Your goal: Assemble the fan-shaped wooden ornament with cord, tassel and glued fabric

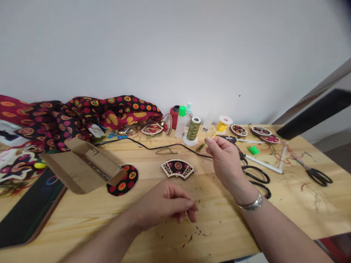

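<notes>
My right hand is raised over the table with thumb and forefinger pinched together. From the pinch hangs a small olive-green tassel, and a bit of yellow cord sticks out above the fingers. My left hand hovers low over the wood with loosely bent fingers and nothing visible in it. Just beyond it lies a fan-shaped wooden pendant with patterned fabric in its middle. Behind my right hand stand an olive thread spool and a yellow cord spool.
On the left are an open cardboard box, a round fabric piece, a phone and bunched patterned cloth. Bottles stand by the wall. Scissors, glue sticks and a black cable lie about.
</notes>
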`<state>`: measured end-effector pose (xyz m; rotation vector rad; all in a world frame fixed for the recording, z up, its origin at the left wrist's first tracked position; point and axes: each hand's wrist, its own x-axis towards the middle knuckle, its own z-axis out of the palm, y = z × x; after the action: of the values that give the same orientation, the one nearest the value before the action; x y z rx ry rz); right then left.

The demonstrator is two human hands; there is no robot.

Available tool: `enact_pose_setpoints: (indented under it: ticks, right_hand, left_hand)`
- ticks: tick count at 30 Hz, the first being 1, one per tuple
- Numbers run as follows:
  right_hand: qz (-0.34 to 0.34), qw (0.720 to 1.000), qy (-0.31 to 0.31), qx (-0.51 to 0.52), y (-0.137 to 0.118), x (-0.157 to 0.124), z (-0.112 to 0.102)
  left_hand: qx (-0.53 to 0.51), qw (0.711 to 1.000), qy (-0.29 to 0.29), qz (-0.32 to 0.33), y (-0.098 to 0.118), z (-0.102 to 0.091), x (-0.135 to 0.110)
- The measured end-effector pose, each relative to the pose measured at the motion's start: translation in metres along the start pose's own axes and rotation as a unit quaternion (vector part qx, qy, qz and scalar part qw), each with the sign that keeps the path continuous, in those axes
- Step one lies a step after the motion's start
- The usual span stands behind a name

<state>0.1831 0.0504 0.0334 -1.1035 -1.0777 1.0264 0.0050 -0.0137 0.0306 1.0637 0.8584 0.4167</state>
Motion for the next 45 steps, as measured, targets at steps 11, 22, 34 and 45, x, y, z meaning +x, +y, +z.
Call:
enact_pose_setpoints:
  ticks: [11, 22, 34, 45]
  right_hand:
    - [-0.127, 0.952, -0.256, -0.109, -0.013, -0.028, 0.012]
    - [-0.071, 0.967, -0.220, -0.111, -0.006, -0.012, 0.007]
    - [0.097, 0.878, -0.464, 0.058, -0.039, -0.014, -0.022]
    - [-0.095, 0.790, -0.498, -0.345, -0.006, -0.038, 0.019]
  left_hand:
    - [-0.021, 0.957, 0.207, 0.200, -0.001, -0.004, 0.000]
    - [0.177, 0.976, 0.084, 0.098, -0.006, 0.017, -0.004]
    - [0.136, 0.989, -0.049, 0.039, 0.007, -0.004, -0.016]
    - [0.012, 0.876, 0.434, 0.209, 0.004, -0.039, 0.011]
